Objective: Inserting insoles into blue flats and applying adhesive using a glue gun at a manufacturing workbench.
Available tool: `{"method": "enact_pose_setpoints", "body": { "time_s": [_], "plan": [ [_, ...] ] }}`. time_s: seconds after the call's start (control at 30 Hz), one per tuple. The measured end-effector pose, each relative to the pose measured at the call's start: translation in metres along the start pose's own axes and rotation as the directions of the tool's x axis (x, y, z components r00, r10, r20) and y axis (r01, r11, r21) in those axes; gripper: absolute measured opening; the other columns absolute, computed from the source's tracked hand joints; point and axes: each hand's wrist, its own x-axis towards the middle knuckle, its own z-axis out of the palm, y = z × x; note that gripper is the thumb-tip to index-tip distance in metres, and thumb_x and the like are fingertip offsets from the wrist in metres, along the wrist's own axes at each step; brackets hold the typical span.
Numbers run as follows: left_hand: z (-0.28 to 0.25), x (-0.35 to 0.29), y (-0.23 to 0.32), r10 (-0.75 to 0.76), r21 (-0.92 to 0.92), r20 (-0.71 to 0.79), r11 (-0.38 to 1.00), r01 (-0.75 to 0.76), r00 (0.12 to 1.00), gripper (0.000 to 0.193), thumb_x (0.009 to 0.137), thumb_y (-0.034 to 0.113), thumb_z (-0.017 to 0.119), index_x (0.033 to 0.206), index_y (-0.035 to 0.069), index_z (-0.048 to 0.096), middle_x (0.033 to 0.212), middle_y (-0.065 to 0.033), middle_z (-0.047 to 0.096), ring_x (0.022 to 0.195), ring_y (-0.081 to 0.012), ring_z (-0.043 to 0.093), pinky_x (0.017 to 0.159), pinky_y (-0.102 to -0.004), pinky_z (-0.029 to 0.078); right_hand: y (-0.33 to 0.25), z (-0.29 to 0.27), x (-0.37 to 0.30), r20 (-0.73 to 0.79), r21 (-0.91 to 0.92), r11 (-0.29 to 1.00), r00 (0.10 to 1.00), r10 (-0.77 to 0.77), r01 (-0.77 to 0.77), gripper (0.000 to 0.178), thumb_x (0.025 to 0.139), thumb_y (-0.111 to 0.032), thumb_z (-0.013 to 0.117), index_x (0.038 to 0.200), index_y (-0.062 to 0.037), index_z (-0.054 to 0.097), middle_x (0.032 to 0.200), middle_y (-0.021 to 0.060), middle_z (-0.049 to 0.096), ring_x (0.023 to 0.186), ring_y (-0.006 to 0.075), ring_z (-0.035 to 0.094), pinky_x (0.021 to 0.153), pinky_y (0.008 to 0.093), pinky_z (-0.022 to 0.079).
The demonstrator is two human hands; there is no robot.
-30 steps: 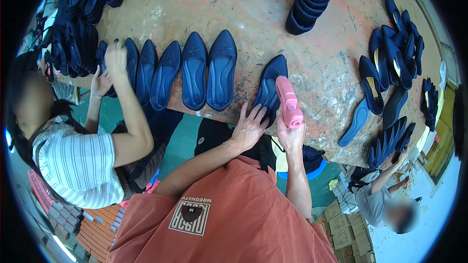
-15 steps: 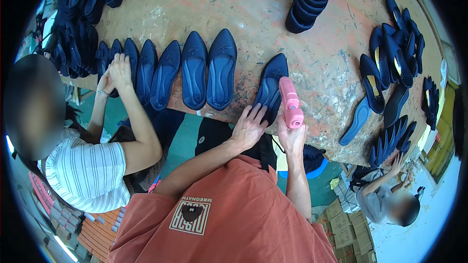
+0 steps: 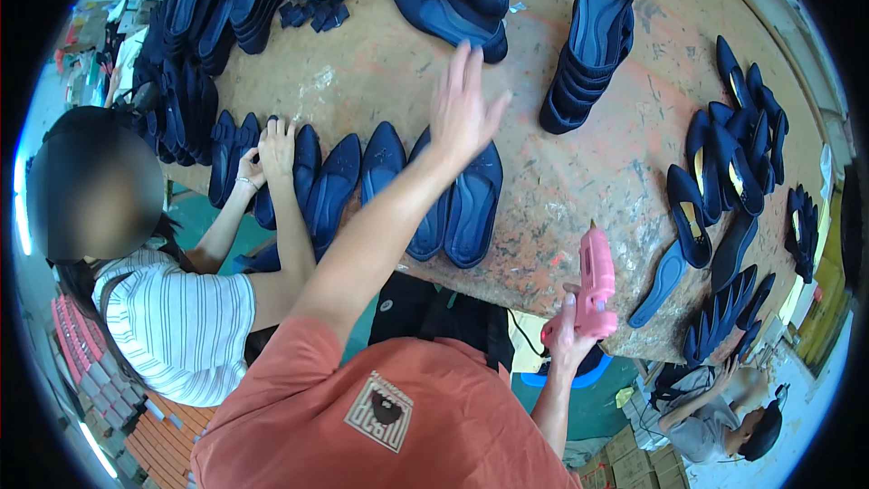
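Observation:
My left hand (image 3: 463,113) reaches forward over the table, fingers stretched out and nothing in it. Its fingertips are close to a pair of dark navy pointed flat shoes (image 3: 439,11) at the far side; whether they touch is unclear. In my right hand (image 3: 565,340), near the table's front edge, is a pink glue gun (image 3: 596,276), nozzle pointing away from me. A row of similar flats stands along the front edge, and its right end shoe (image 3: 477,204) is left of the glue gun. My left forearm partly covers the row.
On the worn table (image 3: 534,190) stands a stack of nested flats (image 3: 593,45). More shoes and a loose blue insole (image 3: 658,285) lie at the right. To my left, a co-worker (image 3: 181,308) handles shoes in the row. Another person (image 3: 724,421) is at the lower right.
My left hand has left the shoe it was on and moved forward. That shoe now appears at the row's right end. The glue gun has moved right, away from it. The view has shifted.

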Motion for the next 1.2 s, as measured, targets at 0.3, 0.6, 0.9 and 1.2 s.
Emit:
{"method": "enact_pose_setpoints", "body": {
  "time_s": [0.3,0.6,0.9,1.2],
  "plan": [
    [-0.049,0.011,0.080,0.104,-0.340,0.405,0.940,0.044,0.908,0.038,0.081,0.026,0.080,0.105,-0.002,0.069,0.105,-0.0251,0.071,0.103,-0.0447,0.068,0.089,-0.0477,0.056,0.030,-0.024,-0.009,-0.049,-0.027,0.977,0.976,-0.211,0.210,0.024,0.105,-0.012,0.065,0.126,-0.0002,0.064,0.117,0.0083,0.071,0.103,0.0161,0.064,0.090,0.0334,0.051],
    [-0.074,-0.232,0.096,0.306,-0.260,0.791,0.952,-0.161,0.531,0.013,0.085,0.009,0.069,0.097,0.008,0.073,0.166,-0.0273,0.032,0.119,-0.0313,0.061,0.127,-0.0702,0.015,0.034,-0.033,0.010,0.043,-0.003,0.997,0.996,-0.077,0.077,0.021,0.101,-0.010,0.072,0.119,-0.0012,0.069,0.109,0.0039,0.073,0.083,0.0079,0.064,0.070,0.0260,0.051],
    [-0.060,-0.250,0.089,0.277,-0.142,0.828,0.945,-0.296,0.488,0.018,0.094,0.018,0.061,0.105,0.012,0.075,0.161,-0.0234,0.044,0.126,-0.0276,0.058,0.122,-0.0810,0.011,0.055,0.002,0.049,0.161,-0.383,0.910,0.981,-0.105,0.160,0.020,0.096,-0.020,0.077,0.102,-0.0033,0.068,0.072,-0.0025,0.061,0.061,0.0089,0.057,0.055,0.0307,0.045],
    [-0.060,-0.250,0.088,0.253,-0.130,0.852,0.951,-0.282,0.459,0.019,0.096,0.020,0.059,0.105,0.013,0.075,0.161,-0.0230,0.045,0.129,-0.0276,0.057,0.123,-0.0806,0.009,0.042,0.012,0.055,0.138,-0.462,0.880,0.989,-0.057,0.115,0.027,0.096,-0.025,0.075,0.101,0.0010,0.069,0.072,0.0027,0.064,0.064,0.0112,0.061,0.058,0.0334,0.048]
  ]
}}
